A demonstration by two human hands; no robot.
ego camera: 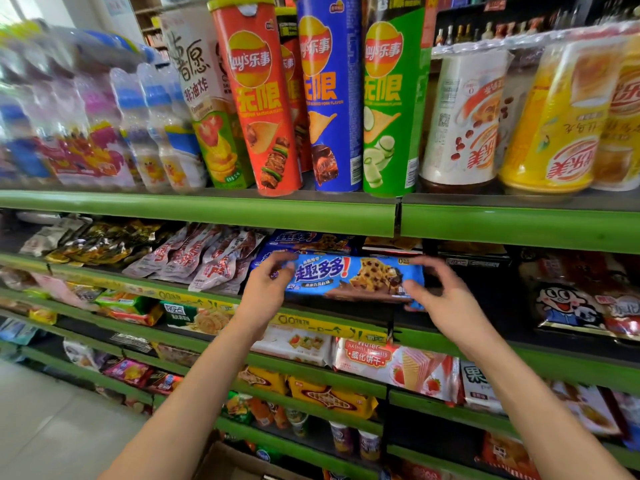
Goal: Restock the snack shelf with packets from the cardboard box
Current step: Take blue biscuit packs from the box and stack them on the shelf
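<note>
A long blue cookie packet (353, 277) with chocolate-chip cookies printed on it lies crosswise at the front of the second green shelf (221, 213). My left hand (268, 289) grips its left end. My right hand (446, 299) grips its right end, fingers curled over the top edge. More blue packets of the same kind (308, 240) are stacked just behind it. A corner of the cardboard box (225, 462) shows at the bottom edge, below my arms.
Tall chip tubes (266, 98) and drink cups (467, 123) stand on the top shelf. Red and white snack bags (207, 258) lie left of the blue packet, a cartoon-face bag (568, 299) to the right. Lower shelves hold wafers and biscuits. Tiled floor lies at the left.
</note>
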